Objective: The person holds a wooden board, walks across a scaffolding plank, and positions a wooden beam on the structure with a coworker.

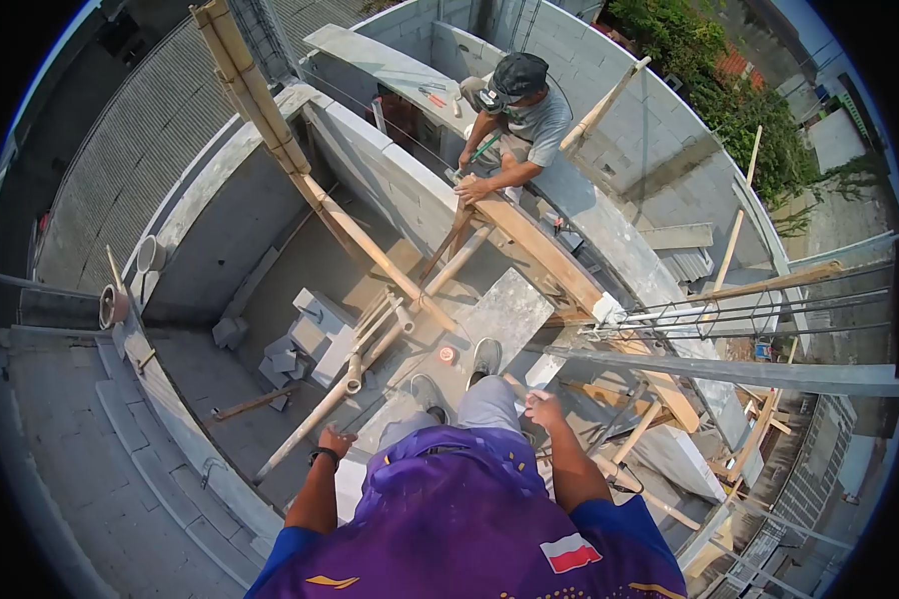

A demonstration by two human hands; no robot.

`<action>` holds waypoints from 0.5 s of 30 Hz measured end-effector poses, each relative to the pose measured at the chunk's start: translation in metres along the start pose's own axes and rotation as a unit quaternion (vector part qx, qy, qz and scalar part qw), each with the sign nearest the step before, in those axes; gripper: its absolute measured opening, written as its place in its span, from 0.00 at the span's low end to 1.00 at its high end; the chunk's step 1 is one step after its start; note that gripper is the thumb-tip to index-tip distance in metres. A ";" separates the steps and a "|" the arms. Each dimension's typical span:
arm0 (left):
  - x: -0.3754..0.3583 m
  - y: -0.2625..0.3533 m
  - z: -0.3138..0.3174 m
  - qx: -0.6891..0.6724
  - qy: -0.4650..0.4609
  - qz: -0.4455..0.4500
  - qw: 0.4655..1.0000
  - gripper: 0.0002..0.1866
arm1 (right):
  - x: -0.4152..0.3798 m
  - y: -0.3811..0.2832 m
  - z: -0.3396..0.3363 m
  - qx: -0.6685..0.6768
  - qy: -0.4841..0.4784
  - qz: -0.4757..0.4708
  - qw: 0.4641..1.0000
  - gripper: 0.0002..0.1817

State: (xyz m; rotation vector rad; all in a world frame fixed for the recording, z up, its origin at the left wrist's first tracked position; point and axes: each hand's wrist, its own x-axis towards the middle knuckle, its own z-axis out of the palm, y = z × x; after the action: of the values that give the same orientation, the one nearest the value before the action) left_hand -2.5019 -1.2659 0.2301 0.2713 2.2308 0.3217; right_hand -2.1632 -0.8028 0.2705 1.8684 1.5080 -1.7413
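My left hand (338,439), with a dark band at its wrist, hangs beside my left leg. Its fingers look slightly apart and I see nothing in them. Over on the other side, my right hand (542,407) is held near my right thigh with its fingers curled in; no object shows in it. My feet rest on a grey, dusty platform (509,309). A small round orange-and-white item (448,355), perhaps a tape roll, lies just ahead of my shoes. Bamboo poles (315,424) run close to my left hand.
A co-worker (534,125) crouches on the plank ahead, hands at the end of a long wooden board (539,245). Block walls (400,180) surround a lower floor with loose blocks (320,334). Metal bars (749,324) jut in from the right. A bucket (113,305) sits on the left wall.
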 end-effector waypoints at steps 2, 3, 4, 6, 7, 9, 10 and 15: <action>-0.021 0.020 -0.001 -0.065 0.009 -0.052 0.997 0.46 | 0.011 -0.027 -0.017 0.007 0.022 -0.029 0.999 0.12; -0.020 0.022 0.005 -0.118 -0.006 -0.077 0.990 0.46 | 0.015 -0.041 -0.024 0.004 0.034 -0.043 0.998 0.12; -0.014 0.017 0.018 -0.171 -0.020 -0.102 0.980 0.46 | 0.021 -0.054 -0.031 0.000 0.045 -0.058 0.997 0.12; -0.014 0.030 0.027 -0.175 0.010 -0.077 0.981 0.40 | 0.028 -0.073 -0.037 -0.004 0.046 -0.074 0.996 0.11; -0.023 0.056 0.017 -0.197 0.005 -0.081 0.977 0.40 | 0.032 -0.081 -0.039 -0.004 0.037 -0.072 0.997 0.11; -0.028 0.090 0.009 -0.244 0.005 -0.091 0.965 0.39 | 0.043 -0.093 -0.043 -0.011 0.019 -0.071 0.997 0.11; -0.025 0.100 0.010 -0.242 0.008 -0.088 0.966 0.38 | 0.047 -0.095 -0.042 -0.018 0.011 -0.070 0.997 0.11; -0.010 0.144 0.022 -0.250 0.008 -0.063 0.966 0.36 | 0.060 -0.107 -0.048 -0.072 -0.030 -0.079 0.994 0.09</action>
State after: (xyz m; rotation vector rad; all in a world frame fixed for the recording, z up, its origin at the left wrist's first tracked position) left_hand -2.4664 -1.1300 0.2695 -0.1430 2.0868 0.7983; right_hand -2.2234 -0.6861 0.2871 1.6534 1.7492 -1.6838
